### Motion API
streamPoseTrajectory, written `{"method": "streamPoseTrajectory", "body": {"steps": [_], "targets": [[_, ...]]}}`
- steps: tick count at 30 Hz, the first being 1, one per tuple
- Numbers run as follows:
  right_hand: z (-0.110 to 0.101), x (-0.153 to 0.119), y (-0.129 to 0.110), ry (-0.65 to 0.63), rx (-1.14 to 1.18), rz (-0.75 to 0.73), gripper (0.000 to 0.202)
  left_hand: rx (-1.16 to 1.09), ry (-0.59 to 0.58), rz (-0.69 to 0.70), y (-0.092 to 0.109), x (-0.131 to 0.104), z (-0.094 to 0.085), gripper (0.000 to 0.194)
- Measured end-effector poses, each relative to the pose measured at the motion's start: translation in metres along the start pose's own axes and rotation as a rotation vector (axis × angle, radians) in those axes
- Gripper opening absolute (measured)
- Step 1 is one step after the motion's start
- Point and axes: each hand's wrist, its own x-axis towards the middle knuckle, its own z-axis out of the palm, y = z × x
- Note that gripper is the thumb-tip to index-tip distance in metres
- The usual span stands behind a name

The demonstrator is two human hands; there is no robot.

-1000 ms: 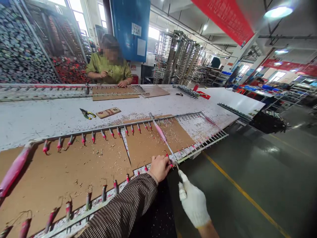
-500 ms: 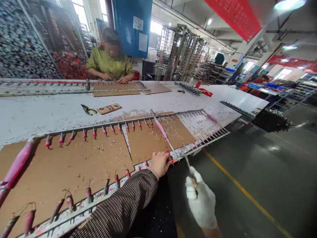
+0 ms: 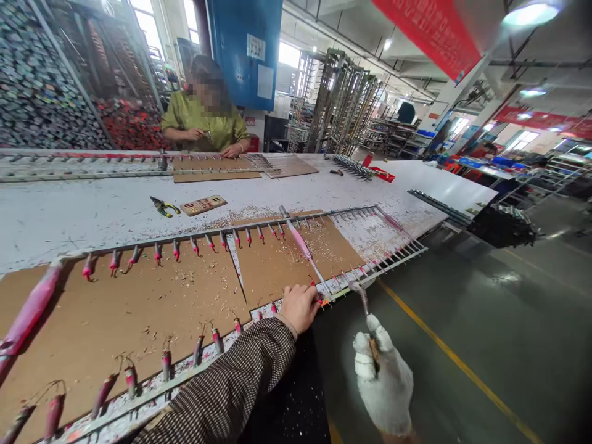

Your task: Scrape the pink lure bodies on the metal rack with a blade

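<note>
My bare left hand (image 3: 300, 308) is closed at the near rail of a long metal frame (image 3: 152, 388), beside a pink-tipped peg; what its fingers pinch is hidden. My right hand (image 3: 383, 382), in a white glove, grips a small hammer (image 3: 363, 299) by its handle, the metal head raised near the rail just right of my left hand. Grey pegs with pink tips (image 3: 216, 338) and thin wires line both rails. Thick pink-wrapped crossbars (image 3: 300, 242) join the rails. Brown cardboard (image 3: 185, 308) with scattered chips lies beneath the frame.
Yellow-handled pliers (image 3: 164, 206) and a wooden plaque (image 3: 203, 205) lie on the white table (image 3: 92, 209) behind the frame. Across it, a person in a green shirt (image 3: 203, 123) works at another frame. Dark metal strips (image 3: 439, 206) lie at the right edge.
My right hand and the hammer have moved right and slightly down. My left hand stays at the rail. Across the table, one of the person's hands has risen.
</note>
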Motion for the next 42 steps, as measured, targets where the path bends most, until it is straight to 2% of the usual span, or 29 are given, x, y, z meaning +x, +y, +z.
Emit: {"method": "streamPoseTrajectory", "body": {"steps": [3,4,5,9,10,12,15,16,17,21,22,23,26,27,28,32,33,34,37,38,40,42], "targets": [[0.006,-0.005,0.000,-0.285,-0.057,-0.012,0.038,0.014,-0.008,-0.012,0.000,0.001,0.001,0.011],[0.007,-0.006,0.000,-0.332,-0.058,-0.007,0.038,0.018,-0.012,-0.011,0.000,0.001,0.001,0.011],[0.006,-0.006,0.001,-0.316,-0.040,0.001,0.037,0.018,-0.016,-0.007,0.000,0.001,0.001,0.011],[-0.003,0.000,0.003,-0.021,0.054,0.056,0.039,0.012,0.003,-0.006,0.000,0.002,0.001,0.013],[-0.003,0.001,0.003,0.018,0.054,0.065,0.040,0.010,0.008,-0.010,0.000,0.002,0.001,0.013],[0.000,0.002,0.001,-0.047,0.019,0.042,0.038,0.007,0.005,-0.015,0.000,0.001,0.002,0.012],[0.006,0.002,-0.002,-0.300,-0.037,-0.048,0.036,0.004,-0.011,-0.021,-0.001,0.000,0.002,0.011],[0.006,0.002,-0.002,-0.320,-0.039,-0.061,0.036,0.003,-0.013,-0.021,0.000,0.000,0.001,0.011],[0.004,0.003,-0.002,-0.282,-0.022,-0.063,0.035,0.000,-0.013,-0.021,0.000,0.000,0.001,0.012],[-0.006,0.005,0.001,0.026,0.031,-0.011,0.038,-0.009,-0.001,-0.035,0.001,0.000,0.000,0.014],[-0.005,0.004,0.001,0.030,0.016,0.002,0.039,-0.010,-0.001,-0.037,0.001,0.000,0.000,0.013],[-0.003,0.003,0.001,-0.021,-0.010,0.006,0.040,-0.008,-0.004,-0.039,0.001,0.000,0.000,0.012],[0.007,-0.001,0.001,-0.298,-0.060,-0.035,0.040,-0.004,-0.020,-0.038,0.000,0.000,0.001,0.010],[0.007,-0.001,0.002,-0.335,-0.052,-0.045,0.039,-0.004,-0.021,-0.036,0.000,0.000,0.002,0.011],[0.007,-0.001,0.002,-0.313,-0.031,-0.045,0.038,-0.005,-0.020,-0.036,0.000,0.000,0.002,0.012],[-0.003,0.004,0.002,0.015,0.020,-0.009,0.039,-0.022,0.001,-0.048,0.000,0.000,0.001,0.015],[-0.003,0.004,0.002,0.035,0.001,-0.007,0.039,-0.025,0.004,-0.050,0.000,0.000,0.001,0.015],[-0.001,0.003,0.002,0.001,-0.028,-0.017,0.039,-0.026,0.002,-0.051,0.000,-0.001,0.001,0.014],[0.006,0.000,0.003,-0.264,-0.092,-0.081,0.037,-0.024,-0.012,-0.052,-0.001,0.000,0.002,0.012],[0.007,0.000,0.003,-0.311,-0.088,-0.089,0.038,-0.023,-0.014,-0.050,-0.001,0.000,0.002,0.012],[0.003,0.003,0.004,-0.239,-0.035,-0.072,0.035,-0.027,-0.013,-0.042,-0.001,0.000,0.002,0.012],[-0.005,0.007,0.003,-0.058,0.003,-0.046,0.033,-0.036,-0.006,-0.043,-0.001,0.000,0.002,0.014]]}}
